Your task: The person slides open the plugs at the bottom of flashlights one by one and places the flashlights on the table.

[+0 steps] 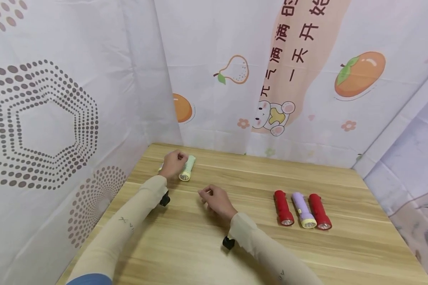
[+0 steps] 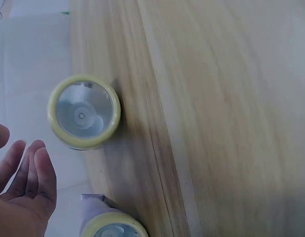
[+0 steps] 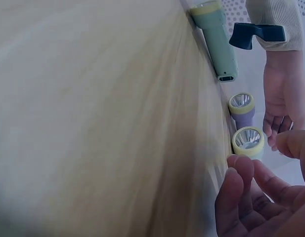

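My left hand (image 1: 174, 163) hovers over the far left of the table, its fingers loosely bent and holding nothing. Beside it lies a pale green flashlight (image 1: 188, 168) with a yellow rim, its lens (image 2: 83, 112) facing the left wrist camera. A purple flashlight (image 3: 242, 109) lies close by, mostly covered by that hand in the head view. Another green flashlight (image 3: 217, 43) appears at the top of the right wrist view; I cannot make it out in the head view. My right hand (image 1: 216, 201) is above the table's middle, fingers loosely curled, with nothing in its grasp.
Toward the right of the wooden table (image 1: 185, 253) lie a red flashlight (image 1: 283, 208), a purple flashlight (image 1: 304, 209) and a second red flashlight (image 1: 320, 211), side by side. A printed white curtain (image 1: 207, 103) hangs along the back edge, with others at both sides.
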Available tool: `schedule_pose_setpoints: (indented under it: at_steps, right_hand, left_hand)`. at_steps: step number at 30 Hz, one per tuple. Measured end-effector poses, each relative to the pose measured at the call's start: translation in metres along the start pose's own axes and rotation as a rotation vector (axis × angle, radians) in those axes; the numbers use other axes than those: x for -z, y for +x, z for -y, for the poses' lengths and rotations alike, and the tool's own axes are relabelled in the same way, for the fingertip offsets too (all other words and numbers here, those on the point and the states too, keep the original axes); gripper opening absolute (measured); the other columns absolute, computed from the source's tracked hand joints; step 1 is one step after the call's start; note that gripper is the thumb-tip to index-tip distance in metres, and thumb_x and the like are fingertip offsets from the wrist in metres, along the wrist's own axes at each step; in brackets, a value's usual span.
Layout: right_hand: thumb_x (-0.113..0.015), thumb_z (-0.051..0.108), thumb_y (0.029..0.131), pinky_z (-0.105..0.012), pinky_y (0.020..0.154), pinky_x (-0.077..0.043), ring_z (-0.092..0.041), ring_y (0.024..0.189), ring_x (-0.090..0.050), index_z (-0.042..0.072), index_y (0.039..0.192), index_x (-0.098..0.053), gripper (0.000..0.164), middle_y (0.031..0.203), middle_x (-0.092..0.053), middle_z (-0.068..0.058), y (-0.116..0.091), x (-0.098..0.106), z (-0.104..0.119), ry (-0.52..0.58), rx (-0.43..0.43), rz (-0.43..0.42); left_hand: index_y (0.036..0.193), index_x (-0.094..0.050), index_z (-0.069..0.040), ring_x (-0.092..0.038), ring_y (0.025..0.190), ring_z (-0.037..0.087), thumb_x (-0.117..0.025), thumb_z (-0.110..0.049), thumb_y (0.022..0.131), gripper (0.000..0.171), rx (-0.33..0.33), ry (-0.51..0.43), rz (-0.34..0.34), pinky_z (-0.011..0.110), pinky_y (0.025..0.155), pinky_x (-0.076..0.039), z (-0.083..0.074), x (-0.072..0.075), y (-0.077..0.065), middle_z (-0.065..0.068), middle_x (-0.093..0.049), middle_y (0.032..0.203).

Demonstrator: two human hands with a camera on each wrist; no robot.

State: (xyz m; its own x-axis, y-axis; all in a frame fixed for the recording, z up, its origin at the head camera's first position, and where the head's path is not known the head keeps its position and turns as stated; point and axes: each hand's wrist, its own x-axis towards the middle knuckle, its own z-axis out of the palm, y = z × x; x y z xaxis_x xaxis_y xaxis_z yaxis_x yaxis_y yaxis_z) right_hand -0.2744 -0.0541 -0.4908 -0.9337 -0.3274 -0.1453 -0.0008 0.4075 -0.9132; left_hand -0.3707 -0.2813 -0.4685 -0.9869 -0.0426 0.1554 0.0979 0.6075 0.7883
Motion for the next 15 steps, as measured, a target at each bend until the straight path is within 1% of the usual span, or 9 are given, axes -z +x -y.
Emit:
schedule_pose_setpoints:
  at_steps: [7, 10, 15]
  right_hand:
    - [-0.061, 0.037, 0.105, -0.026, 0.045, -0.045, -0.015, 0.054, -0.054, 0.007, 0.112, -0.064, 0.031, 0.089, -0.072, -0.01, 0.017, -0.01, 0.007, 0.028, -0.036, -0.02]
    - [-0.061, 0.036, 0.105, -0.025, 0.044, -0.044, -0.014, 0.054, -0.053, 0.007, 0.111, -0.064, 0.03, 0.087, -0.071, -0.008, 0.027, -0.014, 0.009, 0.01, -0.048, -0.041]
    - [-0.062, 0.037, 0.104, -0.026, 0.045, -0.045, -0.014, 0.052, -0.053, 0.008, 0.108, -0.064, 0.029, 0.085, -0.07, -0.005, 0.041, -0.021, 0.014, -0.046, -0.066, -0.066]
  left_hand:
    - [0.105, -0.066, -0.005, -0.062, 0.095, 0.026, -0.054, -0.02, 0.103, 0.02, -0.037, 0.1, 0.035, 0.041, 0.084, -0.052, 0.006, -0.004, 0.01, 0.011, -0.067, 0.102]
    - [0.104, -0.066, -0.006, -0.062, 0.095, 0.026, -0.055, -0.021, 0.103, 0.019, -0.04, 0.127, 0.037, 0.041, 0.085, -0.051, 0.008, -0.005, 0.015, 0.01, -0.067, 0.101]
    - [0.104, -0.067, -0.005, -0.062, 0.094, 0.026, -0.057, -0.019, 0.101, 0.018, -0.042, 0.144, 0.028, 0.041, 0.086, -0.052, 0.014, -0.007, 0.023, 0.011, -0.067, 0.1]
